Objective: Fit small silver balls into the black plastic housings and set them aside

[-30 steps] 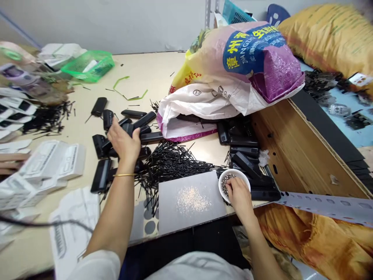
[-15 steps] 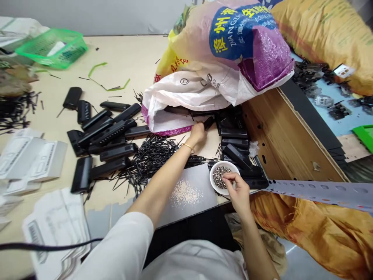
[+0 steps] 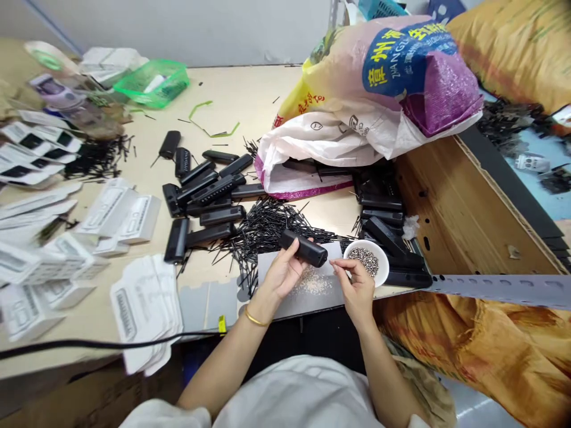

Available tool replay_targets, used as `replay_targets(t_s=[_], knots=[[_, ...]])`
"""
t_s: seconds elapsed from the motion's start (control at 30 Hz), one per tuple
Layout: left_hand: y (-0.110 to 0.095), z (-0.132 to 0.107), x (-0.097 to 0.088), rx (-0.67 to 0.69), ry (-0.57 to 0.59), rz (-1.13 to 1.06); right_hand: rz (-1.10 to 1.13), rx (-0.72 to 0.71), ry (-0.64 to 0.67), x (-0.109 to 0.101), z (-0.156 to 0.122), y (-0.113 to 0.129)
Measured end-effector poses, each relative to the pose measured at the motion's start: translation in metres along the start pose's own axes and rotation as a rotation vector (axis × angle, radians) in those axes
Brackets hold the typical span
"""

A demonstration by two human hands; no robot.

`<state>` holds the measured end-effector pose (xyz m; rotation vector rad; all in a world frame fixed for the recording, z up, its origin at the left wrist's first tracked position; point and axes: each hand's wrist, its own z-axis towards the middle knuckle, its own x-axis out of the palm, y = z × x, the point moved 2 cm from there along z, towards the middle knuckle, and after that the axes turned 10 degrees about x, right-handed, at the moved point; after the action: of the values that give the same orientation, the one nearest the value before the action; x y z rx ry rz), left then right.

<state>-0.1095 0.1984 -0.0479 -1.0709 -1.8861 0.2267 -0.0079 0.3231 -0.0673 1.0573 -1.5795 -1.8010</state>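
My left hand (image 3: 284, 271) is wrapped round one end of a black plastic casing (image 3: 306, 247), elongated and rounded, raised over the grey sheet (image 3: 328, 300). Its free end points right, toward my right hand (image 3: 358, 291). Thumb and forefinger of that hand are pinched together on a tiny metal piece, just short of the casing's end; its exact kind is too small to make out. Beside the right hand stands a white bowl (image 3: 384, 270) with many small shiny metal pieces (image 3: 363, 259). Small pale grains (image 3: 314, 282) lie scattered on the sheet under the casing.
Thin black sticks (image 3: 267, 229) lie heaped behind the sheet. More black casings (image 3: 209, 190) are piled at left and along the wooden board (image 3: 446, 196) at right. A printed sack (image 3: 343, 107) lies behind. White folded cartons (image 3: 145, 303) and a black cable (image 3: 107, 345) lie at left.
My left hand has drawn a black casing from beside the sack's mouth to above the sheet. My right hand has come out of the bowl with a tiny metal piece. The view has shifted left.
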Motion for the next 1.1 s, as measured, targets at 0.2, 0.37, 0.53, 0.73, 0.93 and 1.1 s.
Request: replay_targets(t_s=[0.2, 0.37, 0.53, 0.73, 0.93, 1.1], knots=[[0.003, -0.013, 0.000, -0.076, -0.050, -0.086, 0.030, -0.128, -0.118, 0.012, -0.003, 0.011], [0.006, -0.015, 0.002, -0.076, -0.049, -0.108, 0.163, -0.097, -0.119, 0.020, 0.000, 0.006], [0.007, -0.016, 0.001, 0.002, -0.031, -0.078, 0.140, -0.104, -0.132, 0.018, 0.001, 0.007], [0.006, -0.020, -0.001, 0.195, 0.097, 0.043, -0.182, -0.241, -0.033, 0.002, 0.000, 0.015], [0.007, -0.019, -0.004, 0.122, 0.077, 0.055, 0.010, -0.023, 0.036, 0.007, 0.003, 0.002], [-0.001, -0.037, -0.003, 0.368, 0.275, 0.214, 0.159, 0.073, 0.040, -0.009, 0.004, -0.007]])
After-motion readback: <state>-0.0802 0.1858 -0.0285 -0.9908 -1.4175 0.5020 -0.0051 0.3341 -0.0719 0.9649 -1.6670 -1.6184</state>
